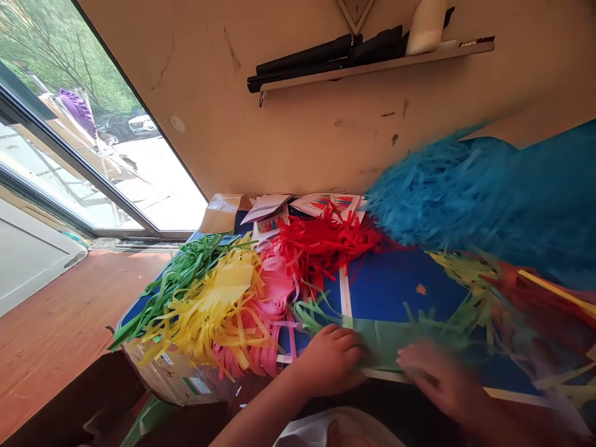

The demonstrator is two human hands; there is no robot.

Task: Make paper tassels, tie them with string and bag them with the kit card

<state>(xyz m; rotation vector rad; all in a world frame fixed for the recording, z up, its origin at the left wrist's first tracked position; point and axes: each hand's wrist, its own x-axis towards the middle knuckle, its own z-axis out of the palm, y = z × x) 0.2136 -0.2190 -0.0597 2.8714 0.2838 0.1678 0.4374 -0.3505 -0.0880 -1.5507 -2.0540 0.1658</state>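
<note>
A green fringed paper strip (384, 341) lies flat along the front edge of the blue tabletop, its cut fringes showing at both ends. My left hand (335, 357) rests on the strip's left part, fingers curled and closed over its near edge. Over the right part is my right hand (435, 375), smeared by motion, so its fingers cannot be made out. Left of my hands lie heaps of yellow fringed paper (223, 292), pink fringed paper (277, 279) and green fringed paper (190, 270). Red fringed paper (330, 239) is spread farther back.
A big blue fringed bundle (447, 192) fills the back right. Blurred red and yellow strips (549, 298) lie at the right. Printed sheets (270, 214) rest against the wall. A cardboard box (177, 372) stands below the table's left front. A wall shelf (372, 71) holds black rolls.
</note>
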